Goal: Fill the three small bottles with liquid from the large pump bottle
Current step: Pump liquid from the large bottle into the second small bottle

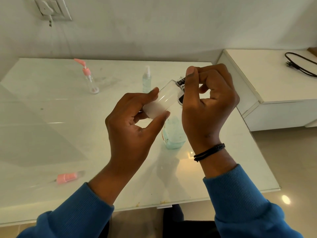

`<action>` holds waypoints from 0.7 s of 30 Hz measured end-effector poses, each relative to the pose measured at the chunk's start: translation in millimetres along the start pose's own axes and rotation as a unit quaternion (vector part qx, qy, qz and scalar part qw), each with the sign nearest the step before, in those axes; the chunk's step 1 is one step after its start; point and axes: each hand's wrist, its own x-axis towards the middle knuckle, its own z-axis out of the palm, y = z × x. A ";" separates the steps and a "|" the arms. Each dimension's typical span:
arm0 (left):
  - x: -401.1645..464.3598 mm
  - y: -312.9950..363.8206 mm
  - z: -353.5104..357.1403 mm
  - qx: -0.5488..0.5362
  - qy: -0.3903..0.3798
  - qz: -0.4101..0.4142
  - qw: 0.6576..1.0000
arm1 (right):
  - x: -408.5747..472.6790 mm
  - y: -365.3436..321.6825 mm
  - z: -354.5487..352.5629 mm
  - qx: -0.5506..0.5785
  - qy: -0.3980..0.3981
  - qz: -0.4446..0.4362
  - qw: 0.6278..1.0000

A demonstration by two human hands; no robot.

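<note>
Your left hand (135, 117) grips a clear small bottle (161, 102), tilted, neck toward 2 o'clock, held above the table (51, 134). Your right hand (209, 100) pinches a dark fitting (181, 81) at that bottle's neck; what it is cannot be told. The large bottle (174, 134), holding bluish liquid, stands on the table directly below both hands. At 11 o'clock stands a pink-pump bottle (91, 81); at 12 o'clock, a spray bottle (146, 79) with bluish liquid. A pink cap (67, 177) lies at 8 o'clock.
</note>
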 end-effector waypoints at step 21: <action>-0.1 -2.1 -0.8 0.011 0.000 0.000 1.000 | -5.6 -0.3 3.2 0.023 0.002 0.022 0.999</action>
